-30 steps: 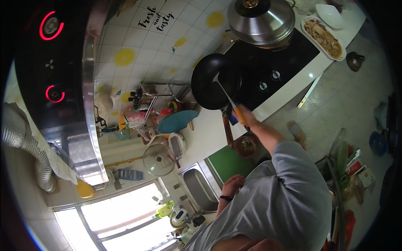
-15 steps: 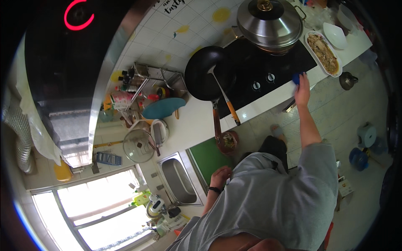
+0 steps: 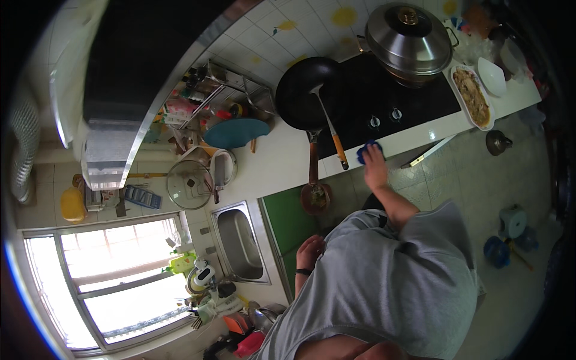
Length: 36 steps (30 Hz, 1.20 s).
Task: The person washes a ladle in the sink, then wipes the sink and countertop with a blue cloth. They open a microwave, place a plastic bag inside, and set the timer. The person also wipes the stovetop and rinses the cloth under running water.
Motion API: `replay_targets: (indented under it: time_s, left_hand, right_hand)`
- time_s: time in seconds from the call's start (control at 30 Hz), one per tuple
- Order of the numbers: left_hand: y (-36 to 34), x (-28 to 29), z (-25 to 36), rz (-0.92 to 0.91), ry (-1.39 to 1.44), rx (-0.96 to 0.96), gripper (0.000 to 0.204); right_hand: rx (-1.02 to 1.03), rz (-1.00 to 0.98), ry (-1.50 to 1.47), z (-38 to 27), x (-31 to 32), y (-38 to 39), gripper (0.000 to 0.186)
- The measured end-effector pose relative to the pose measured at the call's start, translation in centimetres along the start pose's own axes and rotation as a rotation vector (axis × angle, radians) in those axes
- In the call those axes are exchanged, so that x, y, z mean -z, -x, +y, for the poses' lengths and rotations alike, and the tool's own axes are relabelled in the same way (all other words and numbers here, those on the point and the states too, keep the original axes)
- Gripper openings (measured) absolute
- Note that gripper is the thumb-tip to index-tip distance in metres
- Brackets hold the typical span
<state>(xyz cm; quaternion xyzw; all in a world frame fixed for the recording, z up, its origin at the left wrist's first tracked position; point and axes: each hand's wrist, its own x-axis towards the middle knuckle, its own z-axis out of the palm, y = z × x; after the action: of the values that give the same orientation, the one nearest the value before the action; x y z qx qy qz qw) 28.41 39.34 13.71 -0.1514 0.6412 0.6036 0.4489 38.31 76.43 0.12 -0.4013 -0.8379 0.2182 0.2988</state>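
My right hand (image 3: 376, 169) presses a blue cloth (image 3: 365, 149) onto the white counter's front edge, just right of the spatula's handle. My left hand (image 3: 309, 252) is by my belly over the green panel, its fingers curled in and nothing visible in them. A black wok (image 3: 294, 102) with a wooden handle rests on the left of the black stove (image 3: 384, 96). Inside it leans a metal spatula (image 3: 327, 114), its orange-brown handle hanging over the front edge. On the right burner sits a large lidded steel pot (image 3: 408, 45).
Right of the stove are an oval dish of food (image 3: 473, 99) and a white bowl (image 3: 492, 77). A steel sink (image 3: 240, 243), a glass lid (image 3: 189, 184) and a teal board (image 3: 237, 133) lie to the left. A reddish bowl (image 3: 316, 199) sits below the wok handle. A drawer (image 3: 429, 151) juts out.
My right hand has slid left along the counter edge with the blue cloth, from near the stove's right corner to beside the spatula handle. My left hand stays by my body. The view has shifted.
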Motion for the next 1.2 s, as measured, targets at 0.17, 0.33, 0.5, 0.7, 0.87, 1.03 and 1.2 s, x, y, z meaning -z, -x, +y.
replay_targets:
  time_s: [0.17,0.33,0.5,0.7,0.87,1.03,1.2]
  left_hand:
    - [0.1,2.7,0.8,-0.013,0.091,-0.073,0.031]
    - [-1.4,8.1,2.5,0.026,0.165,-0.216,0.029]
    - [-0.2,14.4,4.5,0.090,0.303,-0.296,0.030]
    - [0.8,23.4,3.1,0.180,0.518,-0.328,0.031]
    - [0.0,29.7,3.4,0.260,0.629,-0.296,0.032]
    - [-0.8,34.4,4.7,0.320,0.706,-0.276,0.033]
    - [-0.7,37.6,5.0,0.349,0.771,-0.264,0.032]
  right_hand:
    - [0.057,-0.114,0.019,-6.4,-4.3,0.1,0.045]
    - [0.024,-0.110,-0.093,-11.8,-10.1,0.8,0.048]
    - [0.155,-0.164,0.099,-16.6,-17.0,2.9,0.047]
    - [0.348,-0.381,-0.040,-25.1,-23.8,2.1,0.055]
    - [0.525,-0.512,-0.072,-32.0,-30.5,1.4,0.055]
    - [0.530,-0.575,-0.213,-38.7,-38.1,1.3,0.045]
    - [0.559,-0.734,-0.200,-43.7,-39.1,2.6,0.042]
